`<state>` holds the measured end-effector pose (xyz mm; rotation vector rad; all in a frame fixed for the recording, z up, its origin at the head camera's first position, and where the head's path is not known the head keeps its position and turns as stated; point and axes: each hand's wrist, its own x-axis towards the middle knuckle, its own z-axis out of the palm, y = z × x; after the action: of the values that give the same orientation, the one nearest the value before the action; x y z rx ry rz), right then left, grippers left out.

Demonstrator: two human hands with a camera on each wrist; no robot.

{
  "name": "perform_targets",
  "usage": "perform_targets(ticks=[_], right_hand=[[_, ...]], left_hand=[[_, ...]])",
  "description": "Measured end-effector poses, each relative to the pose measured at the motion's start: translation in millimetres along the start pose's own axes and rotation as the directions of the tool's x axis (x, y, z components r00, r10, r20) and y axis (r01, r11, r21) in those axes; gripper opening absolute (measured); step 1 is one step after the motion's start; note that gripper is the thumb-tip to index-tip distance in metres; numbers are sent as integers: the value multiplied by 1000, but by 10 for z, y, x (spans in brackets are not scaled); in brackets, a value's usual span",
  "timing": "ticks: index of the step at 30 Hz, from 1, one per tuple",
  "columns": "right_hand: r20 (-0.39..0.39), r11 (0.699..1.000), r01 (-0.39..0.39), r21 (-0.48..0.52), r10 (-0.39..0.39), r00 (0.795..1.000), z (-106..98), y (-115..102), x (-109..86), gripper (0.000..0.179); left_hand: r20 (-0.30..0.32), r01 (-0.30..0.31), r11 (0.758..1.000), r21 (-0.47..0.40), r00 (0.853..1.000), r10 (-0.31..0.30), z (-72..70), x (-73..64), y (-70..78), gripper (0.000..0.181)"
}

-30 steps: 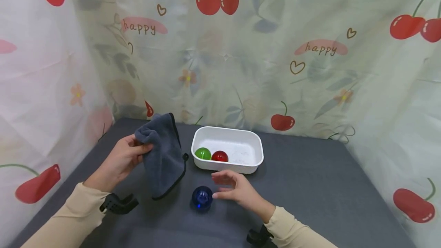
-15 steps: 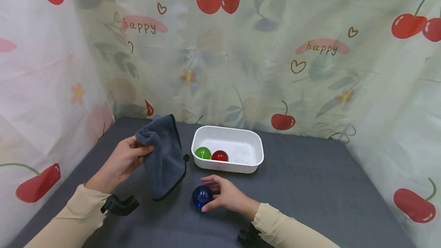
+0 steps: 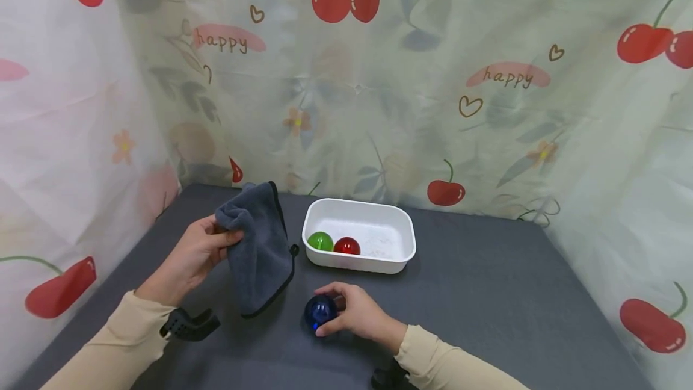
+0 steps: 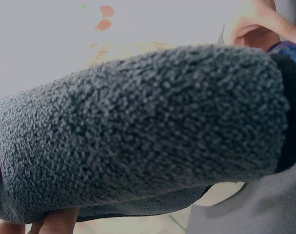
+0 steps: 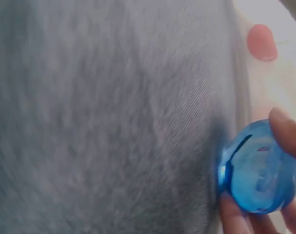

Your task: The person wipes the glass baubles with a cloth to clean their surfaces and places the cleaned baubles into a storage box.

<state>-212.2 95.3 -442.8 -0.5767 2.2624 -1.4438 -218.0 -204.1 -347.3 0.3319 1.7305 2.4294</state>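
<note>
A grey-blue cloth (image 3: 258,257) with black edging hangs from my left hand (image 3: 189,257), pinched between thumb and fingers at its upper left corner. In the left wrist view the fuzzy cloth (image 4: 152,126) fills most of the picture. My right hand (image 3: 360,315) has its thumb and fingers curled round a clear blue ball (image 3: 319,310), low over the dark tabletop. The right wrist view shows the blue ball (image 5: 260,168) between the thumb and several fingertips.
Behind the right hand stands a white rectangular tub (image 3: 387,263) with a green ball (image 3: 320,241) and a red ball (image 3: 347,246) inside. A cherry-print curtain (image 3: 357,107) encloses the dark grey table (image 3: 487,294) at the back and sides.
My right hand has come leftward and down onto the blue ball, its fingers closing round it from beside it. The left hand keeps its hold on the cloth, almost unmoved.
</note>
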Motion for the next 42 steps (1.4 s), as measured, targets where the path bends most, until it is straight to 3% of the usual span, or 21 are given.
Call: perform_targets(ticks=[6,12,17,21,28,31,34,36,38,41,42], right_hand=[[-43,1000,-1,-10,0,999,-68,-88,-207,59],[-165,985,110,134,-88,982,-193,-319,-412,65],[-322,945,255,206,-181,930,-268,-559,-508,70],[-398,928,340,151,-257,881,-319,-694,-523,68],[-437,914,403,44,-345,831,-298,-956,-547,67],[-442,898,439,-9,-398,804,-288,-1009,-556,66],[-417,876,459,-146,-476,775,-334,-941,-508,67],[-389,834,430,-346,-545,743,-392,-877,-468,68],[-358,748,354,-561,-605,711,-457,-823,-442,70],[-310,606,235,-760,-656,688,-524,-800,-436,73],[-295,580,218,-785,-659,692,-535,-796,-438,73]], left_hand=[[-3,23,999,41,1000,-23,79,41,-21,21],[35,41,996,81,998,-44,227,91,-66,22],[86,79,993,82,993,-86,437,129,-130,25],[134,95,991,95,985,-107,644,163,-211,25],[203,86,992,95,974,-104,900,194,-354,28],[231,90,992,87,967,-108,948,200,-413,43],[249,102,991,91,961,-122,988,209,-464,58],[238,100,989,111,963,-124,1023,222,-486,62],[214,80,985,151,970,-111,1061,243,-509,62],[175,47,978,204,981,-83,1119,283,-533,58],[165,38,975,219,983,-75,1132,296,-543,57]])
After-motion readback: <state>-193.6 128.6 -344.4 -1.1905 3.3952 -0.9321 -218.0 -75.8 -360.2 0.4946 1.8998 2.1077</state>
